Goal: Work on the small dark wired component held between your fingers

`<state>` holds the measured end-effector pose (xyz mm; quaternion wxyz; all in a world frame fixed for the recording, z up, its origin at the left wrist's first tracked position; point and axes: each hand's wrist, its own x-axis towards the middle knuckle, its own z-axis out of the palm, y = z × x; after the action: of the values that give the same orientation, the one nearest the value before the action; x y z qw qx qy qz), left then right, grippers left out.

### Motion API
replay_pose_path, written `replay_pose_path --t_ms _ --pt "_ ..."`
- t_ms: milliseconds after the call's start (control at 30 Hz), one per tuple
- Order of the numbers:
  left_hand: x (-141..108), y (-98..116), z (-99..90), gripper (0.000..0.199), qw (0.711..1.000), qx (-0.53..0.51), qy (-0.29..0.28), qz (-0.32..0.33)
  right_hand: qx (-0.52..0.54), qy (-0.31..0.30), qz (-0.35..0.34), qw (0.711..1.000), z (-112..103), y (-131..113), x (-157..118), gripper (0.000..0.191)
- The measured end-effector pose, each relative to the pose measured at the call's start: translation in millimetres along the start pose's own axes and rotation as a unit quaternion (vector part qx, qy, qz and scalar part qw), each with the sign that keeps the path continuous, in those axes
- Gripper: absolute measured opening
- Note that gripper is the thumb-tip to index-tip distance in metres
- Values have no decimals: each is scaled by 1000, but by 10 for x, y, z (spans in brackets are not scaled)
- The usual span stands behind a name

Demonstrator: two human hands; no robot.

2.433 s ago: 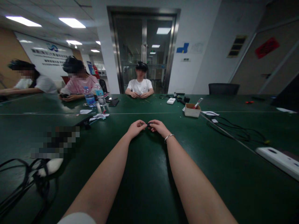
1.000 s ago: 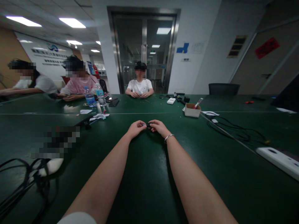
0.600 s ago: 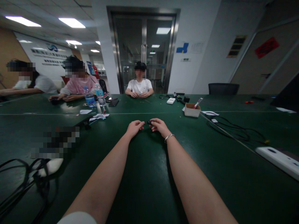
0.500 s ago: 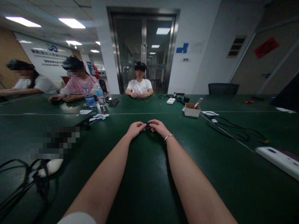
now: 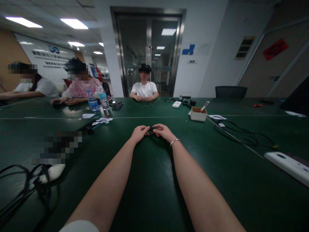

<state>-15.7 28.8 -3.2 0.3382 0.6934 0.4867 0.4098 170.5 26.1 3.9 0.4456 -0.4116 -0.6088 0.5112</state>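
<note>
Between my two hands, low over the green table (image 5: 154, 180), is a small black object (image 5: 152, 129); its kind is too small to make out. My left hand (image 5: 140, 133) is closed, pinching its left end between thumb and fingers. From the other side my right hand (image 5: 163, 131) pinches the right end, also closed. Fingers cover part of the object. A silvery bracelet circles my right wrist.
Two water bottles (image 5: 103, 99) stand at the back left near a phone (image 5: 117, 106). A small box (image 5: 198, 114) holding a pen-like item sits right of my hands. Black cables (image 5: 243, 133) and a white power strip (image 5: 287, 166) lie farther right. Several people sit around the table.
Slightly more of the black object shows between my fingertips, and my fingers have shifted a little on it. Both arms stay almost where they were.
</note>
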Motion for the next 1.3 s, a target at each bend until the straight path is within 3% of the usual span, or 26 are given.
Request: replay_pose_path --t_ms 367,633,733,1300 --pt "9 -44 -1 55 1000 19 -13 -15 -2 -33 -16 999 -17 -10 -43 30" --pt "-42 -34 31 25 998 -43 -9 51 -3 6 23 1000 19 -43 -36 9" --pt "-42 -40 41 27 994 -91 -8 56 -7 4 22 1000 18 -43 -27 9" --pt "-21 -8 28 32 998 -44 11 32 3 2 16 1000 11 -21 -15 12"
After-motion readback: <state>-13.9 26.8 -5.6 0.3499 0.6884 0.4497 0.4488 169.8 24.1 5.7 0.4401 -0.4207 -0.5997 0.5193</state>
